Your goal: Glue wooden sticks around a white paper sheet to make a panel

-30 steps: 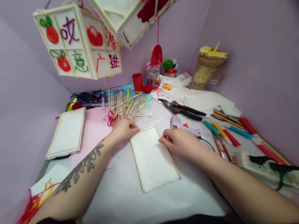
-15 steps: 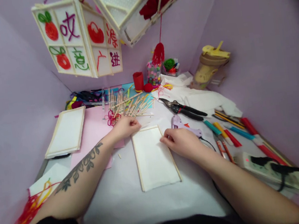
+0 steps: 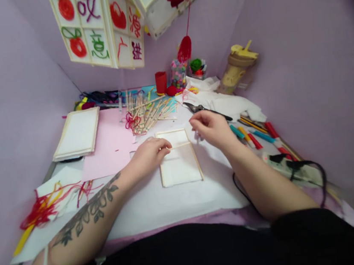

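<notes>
A white panel (image 3: 181, 170) edged with thin wooden sticks lies flat in front of me. My left hand (image 3: 152, 152) is at its left edge, thumb and fingers pinched on the end of a thin wooden stick (image 3: 180, 145) that crosses the panel's upper part. Up and to the right of the panel is my right hand (image 3: 212, 129), its fingers curled together. What these fingers hold, if anything, is hidden. Just behind that hand lie black-handled pruning shears (image 3: 224, 115), partly covered by it.
Loose wooden sticks (image 3: 151, 112) and red yarn lie behind the panel. A second framed panel (image 3: 77, 134) rests at left, by tangled yarn (image 3: 42, 209). Markers (image 3: 254, 137) and a power strip (image 3: 280, 162) are at right. Decorated lanterns (image 3: 96, 26) hang overhead.
A thin stick now crosses the panel, with my left hand on its end. My right hand has left the panel's right edge and moved up and away. The whole view has shifted.
</notes>
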A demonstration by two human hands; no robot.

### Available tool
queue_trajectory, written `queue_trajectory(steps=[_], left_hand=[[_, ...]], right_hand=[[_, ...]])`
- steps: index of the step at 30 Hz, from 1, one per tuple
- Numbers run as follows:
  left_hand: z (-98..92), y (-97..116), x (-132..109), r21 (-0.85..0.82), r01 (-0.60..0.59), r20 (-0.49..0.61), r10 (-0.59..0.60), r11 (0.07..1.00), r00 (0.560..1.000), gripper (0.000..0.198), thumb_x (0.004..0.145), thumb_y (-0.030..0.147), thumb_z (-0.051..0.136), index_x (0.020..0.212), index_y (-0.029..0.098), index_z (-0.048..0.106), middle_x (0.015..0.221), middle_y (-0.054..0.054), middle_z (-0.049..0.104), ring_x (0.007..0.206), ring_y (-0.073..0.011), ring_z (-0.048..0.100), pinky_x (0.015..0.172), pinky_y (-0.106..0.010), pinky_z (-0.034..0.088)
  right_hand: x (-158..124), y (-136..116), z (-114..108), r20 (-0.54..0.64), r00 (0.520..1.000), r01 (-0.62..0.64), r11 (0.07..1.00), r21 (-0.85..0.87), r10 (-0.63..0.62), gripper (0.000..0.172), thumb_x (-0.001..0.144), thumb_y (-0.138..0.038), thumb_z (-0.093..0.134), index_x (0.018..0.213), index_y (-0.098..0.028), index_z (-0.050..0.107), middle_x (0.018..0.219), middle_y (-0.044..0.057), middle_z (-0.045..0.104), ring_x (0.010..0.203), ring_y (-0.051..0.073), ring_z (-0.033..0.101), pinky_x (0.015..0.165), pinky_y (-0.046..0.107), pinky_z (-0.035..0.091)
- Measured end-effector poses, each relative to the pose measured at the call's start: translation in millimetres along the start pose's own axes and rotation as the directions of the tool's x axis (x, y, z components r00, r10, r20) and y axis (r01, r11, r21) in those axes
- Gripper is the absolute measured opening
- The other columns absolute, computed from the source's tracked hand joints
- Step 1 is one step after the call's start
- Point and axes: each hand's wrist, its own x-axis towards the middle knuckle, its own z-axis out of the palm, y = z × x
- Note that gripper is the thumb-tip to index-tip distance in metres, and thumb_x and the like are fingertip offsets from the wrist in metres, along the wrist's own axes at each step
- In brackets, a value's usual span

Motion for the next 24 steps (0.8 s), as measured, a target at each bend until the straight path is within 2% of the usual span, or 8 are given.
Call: queue_trajectory(steps=[4, 6, 9, 11, 16, 24], left_hand=[[21.4, 22.4, -38.5, 0.263, -0.051, 0.051, 0.039, 0.964, 0.998, 0.018, 0.088, 0.022, 0.049, 0.089, 0.018, 0.067, 0.089, -0.006, 0.068, 0.089, -0.0222, 0.055, 0.082, -0.033, 0.041], [35.2, 28.6, -52.5, 0.356, -0.034, 0.015, 0.030, 0.934, 0.999, 0.020, 0.091, 0.023, 0.048, 0.091, 0.017, 0.066, 0.089, -0.007, 0.067, 0.089, -0.0231, 0.055, 0.081, -0.034, 0.041], [54.8, 34.5, -65.9, 0.449, -0.005, -0.046, 0.029, 0.893, 0.999, 0.022, 0.093, 0.022, 0.043, 0.092, 0.016, 0.065, 0.089, -0.010, 0.064, 0.088, -0.0237, 0.054, 0.079, -0.036, 0.041], [64.9, 37.7, -70.1, 0.473, 0.016, -0.091, 0.031, 0.881, 0.995, 0.023, 0.093, 0.020, 0.041, 0.093, 0.016, 0.064, 0.090, -0.010, 0.062, 0.089, -0.0238, 0.054, 0.078, -0.036, 0.041], [76.2, 46.9, -71.3, 0.491, 0.050, -0.147, 0.026, 0.870, 0.989, 0.022, 0.093, 0.018, 0.041, 0.093, 0.016, 0.063, 0.092, -0.010, 0.060, 0.091, -0.0231, 0.054, 0.078, -0.035, 0.042], [85.5, 55.1, -69.3, 0.505, 0.020, -0.143, 0.060, 0.863, 0.988, 0.022, 0.093, 0.019, 0.042, 0.093, 0.016, 0.063, 0.091, -0.010, 0.062, 0.090, -0.0227, 0.056, 0.080, -0.035, 0.043]], right_hand=[[-13.2, -17.4, -14.5, -0.040, 0.998, 0.043, 0.999, 0.004, -0.043, 0.021, 0.084, -0.034, 0.053, 0.086, -0.015, 0.063, 0.068, 0.000, 0.062, 0.060, 0.012, 0.056, 0.060, 0.024, 0.041], [-30.2, -19.4, -17.2, 0.000, 0.999, 0.032, 0.998, -0.050, -0.032, 0.020, 0.083, -0.033, 0.053, 0.081, -0.015, 0.063, 0.069, 0.001, 0.062, 0.063, 0.013, 0.057, 0.062, 0.025, 0.042], [-65.1, -7.7, -11.1, 0.036, 0.998, -0.053, 0.991, -0.121, 0.057, 0.019, 0.082, -0.029, 0.050, 0.077, -0.016, 0.063, 0.071, 0.003, 0.064, 0.068, 0.016, 0.058, 0.066, 0.028, 0.043], [-89.2, 6.7, -2.0, -0.003, 0.993, -0.115, 0.984, -0.137, 0.116, 0.019, 0.080, -0.027, 0.049, 0.083, -0.016, 0.064, 0.077, 0.003, 0.066, 0.072, 0.017, 0.059, 0.070, 0.029, 0.044], [-128.6, 33.0, 18.0, -0.079, 0.989, -0.131, 0.990, -0.058, 0.126, 0.028, 0.079, -0.026, 0.045, 0.097, -0.014, 0.062, 0.093, 0.007, 0.067, 0.079, 0.017, 0.059, 0.077, 0.029, 0.045], [-133.5, 31.5, 23.1, -0.052, 0.998, -0.027, 0.995, -0.098, 0.022, 0.020, 0.079, -0.023, 0.047, 0.088, -0.017, 0.064, 0.088, 0.004, 0.065, 0.085, 0.017, 0.058, 0.080, 0.028, 0.043]])
